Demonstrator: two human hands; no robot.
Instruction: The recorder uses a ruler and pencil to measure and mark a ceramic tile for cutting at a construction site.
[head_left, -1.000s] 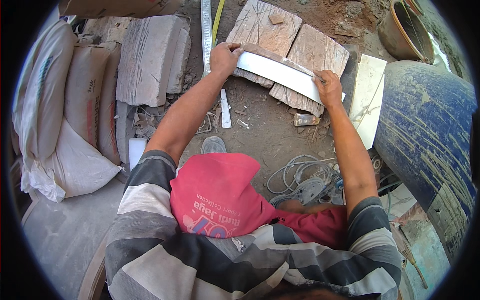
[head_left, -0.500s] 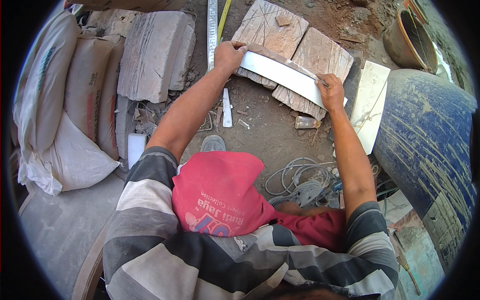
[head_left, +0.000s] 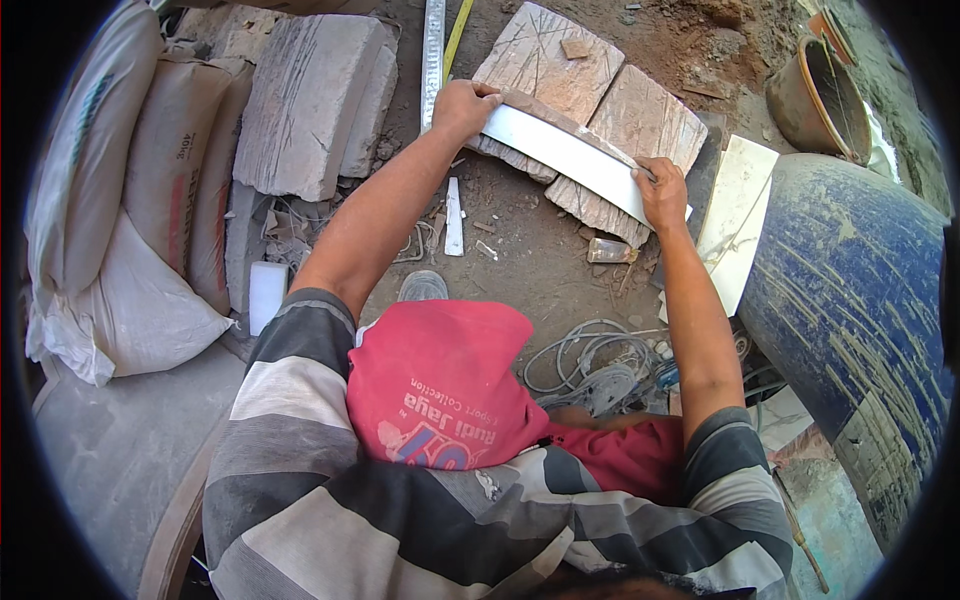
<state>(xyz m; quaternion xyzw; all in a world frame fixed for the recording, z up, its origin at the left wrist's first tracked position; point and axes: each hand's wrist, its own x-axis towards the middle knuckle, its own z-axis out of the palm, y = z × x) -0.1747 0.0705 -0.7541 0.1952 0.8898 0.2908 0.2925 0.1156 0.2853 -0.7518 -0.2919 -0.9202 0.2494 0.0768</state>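
A long white strip (head_left: 565,158) slants across two rough stone slabs in front of me. Along its far edge runs a thin brownish strip (head_left: 568,124), like a narrow straightedge. My left hand (head_left: 465,110) is closed at the left end of both strips, with the thumb pressed on the brownish one. At the right end, my right hand (head_left: 662,192) is closed with a thin dark stick-like thing (head_left: 645,172) between the fingers. That hand also rests against the white strip. The lower fingers of both hands are hidden.
Two stone slabs (head_left: 645,110) support the strips. To the right are a pale board (head_left: 735,215), a blue drum (head_left: 850,290) and a bucket (head_left: 815,105). Sacks (head_left: 165,170) and stone blocks (head_left: 305,105) stand left. A cable (head_left: 575,355) lies coiled near my foot.
The view has shifted slightly. Both hands keep nearly the same places on the strips, and the right hand's fingers have changed only a little.
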